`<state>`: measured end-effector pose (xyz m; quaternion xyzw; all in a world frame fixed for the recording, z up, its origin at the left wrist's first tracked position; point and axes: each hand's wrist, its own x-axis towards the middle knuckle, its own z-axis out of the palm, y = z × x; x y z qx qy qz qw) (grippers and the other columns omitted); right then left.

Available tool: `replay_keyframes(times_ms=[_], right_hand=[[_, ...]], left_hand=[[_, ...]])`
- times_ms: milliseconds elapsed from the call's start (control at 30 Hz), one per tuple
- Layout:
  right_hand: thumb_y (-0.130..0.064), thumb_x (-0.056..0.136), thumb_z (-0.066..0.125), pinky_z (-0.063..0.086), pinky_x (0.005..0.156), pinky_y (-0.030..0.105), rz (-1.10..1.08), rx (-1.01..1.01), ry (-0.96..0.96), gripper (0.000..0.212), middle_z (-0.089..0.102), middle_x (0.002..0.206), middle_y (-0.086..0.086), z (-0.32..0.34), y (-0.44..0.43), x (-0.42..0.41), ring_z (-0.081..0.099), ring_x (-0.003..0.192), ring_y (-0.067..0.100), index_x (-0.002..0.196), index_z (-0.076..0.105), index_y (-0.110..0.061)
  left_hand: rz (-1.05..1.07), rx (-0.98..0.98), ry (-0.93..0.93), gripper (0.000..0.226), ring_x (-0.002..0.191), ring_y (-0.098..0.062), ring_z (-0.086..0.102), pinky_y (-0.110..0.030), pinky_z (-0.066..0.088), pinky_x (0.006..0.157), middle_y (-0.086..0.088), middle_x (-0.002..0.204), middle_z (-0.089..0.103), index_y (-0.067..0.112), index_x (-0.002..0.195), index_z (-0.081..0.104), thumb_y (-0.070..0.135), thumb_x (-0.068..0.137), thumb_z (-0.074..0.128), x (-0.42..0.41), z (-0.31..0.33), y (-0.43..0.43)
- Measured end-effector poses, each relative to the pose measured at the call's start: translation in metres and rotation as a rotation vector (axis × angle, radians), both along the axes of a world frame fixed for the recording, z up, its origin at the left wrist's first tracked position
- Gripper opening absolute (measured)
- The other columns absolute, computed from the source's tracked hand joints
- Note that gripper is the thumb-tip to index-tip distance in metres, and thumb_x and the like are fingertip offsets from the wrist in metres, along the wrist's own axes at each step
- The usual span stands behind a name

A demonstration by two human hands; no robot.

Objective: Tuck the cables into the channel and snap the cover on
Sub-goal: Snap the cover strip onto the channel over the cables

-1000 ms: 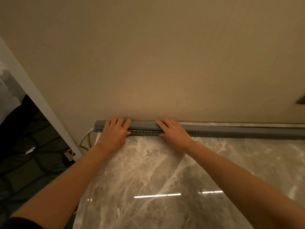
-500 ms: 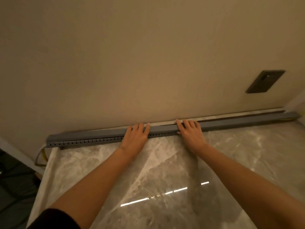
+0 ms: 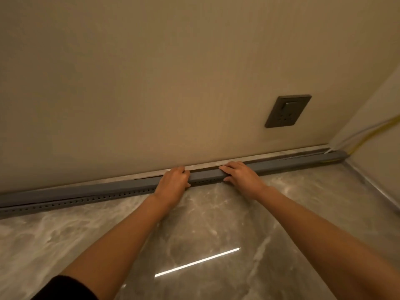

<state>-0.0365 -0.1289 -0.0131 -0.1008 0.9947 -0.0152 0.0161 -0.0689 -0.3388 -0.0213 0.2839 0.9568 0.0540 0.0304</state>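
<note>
Cover beneath the left hand, which curls round it, right hand pressed flat on top, just beside

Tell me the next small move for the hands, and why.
Probably slide both hands a little rightward along the cover and press down again. The left hand and right hand sit mid-length, and a dark seam shows along the cover toward its right end, so that stretch looks unseated.

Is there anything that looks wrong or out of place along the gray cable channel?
Yes. Near its right end the cover shows a dark gap along its top edge, and the yellow cable peeks out below, so it seems not fully snapped there.
</note>
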Motion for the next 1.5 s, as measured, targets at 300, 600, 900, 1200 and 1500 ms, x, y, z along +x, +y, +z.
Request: replay_keyframes(times_ms=[300, 600, 900, 1200, 1500], right_hand=[[-0.036, 0.087, 0.057, 0.039, 0.092, 0.035, 0.019, 0.102, -0.076, 0.041, 0.058, 0.120, 0.012, 0.008, 0.062, -0.021, 0.049, 0.115, 0.029, 0.119, 0.057, -0.011], [-0.026, 0.094, 0.047, 0.033, 0.100, 0.035, 0.071, 0.046, 0.051, 0.041, 0.048, 0.133, 0.011, -0.010, 0.064, -0.020, 0.042, 0.122, 0.028, 0.131, 0.046, -0.007], [-0.017, 0.084, 0.064, 0.048, 0.086, 0.040, 0.041, 0.048, 0.107, 0.037, 0.056, 0.116, 0.019, -0.012, 0.061, -0.014, 0.056, 0.103, 0.038, 0.116, 0.059, 0.000], [-0.026, 0.078, 0.071, 0.049, 0.088, 0.038, -0.009, 0.128, 0.123, 0.041, 0.064, 0.107, 0.015, -0.009, 0.055, -0.011, 0.060, 0.099, 0.032, 0.114, 0.063, -0.008], [-0.015, 0.097, 0.038, 0.025, 0.111, 0.039, -0.061, 0.118, 0.054, 0.052, 0.038, 0.141, 0.012, -0.014, 0.058, 0.000, 0.036, 0.132, 0.029, 0.146, 0.021, -0.013]], left_hand=[[0.192, -0.031, -0.094, 0.024, 0.109, -0.033, 0.051, -0.039, 0.041, 0.087, -0.017, 0.118, 0.053, 0.001, 0.107, 0.057, 0.015, 0.087, 0.057, -0.002, 0.007, 0.036], [0.251, -0.010, 0.302, 0.048, 0.059, -0.028, 0.059, -0.027, 0.048, 0.050, -0.012, 0.065, 0.062, 0.004, 0.071, 0.065, 0.001, 0.031, 0.091, 0.012, -0.016, 0.048], [0.207, -0.043, 0.337, 0.062, 0.060, -0.027, 0.065, -0.025, 0.054, 0.054, -0.011, 0.073, 0.066, 0.002, 0.093, 0.071, 0.003, 0.035, 0.092, 0.012, -0.022, 0.046], [0.219, -0.058, 0.291, 0.061, 0.063, -0.034, 0.064, -0.032, 0.056, 0.057, -0.017, 0.075, 0.065, -0.001, 0.096, 0.070, -0.003, 0.038, 0.090, 0.008, -0.025, 0.044], [0.219, -0.069, 0.129, 0.048, 0.123, -0.033, 0.041, -0.038, 0.031, 0.103, -0.016, 0.133, 0.042, 0.006, 0.143, 0.027, 0.014, 0.097, 0.039, 0.008, -0.011, 0.047]])
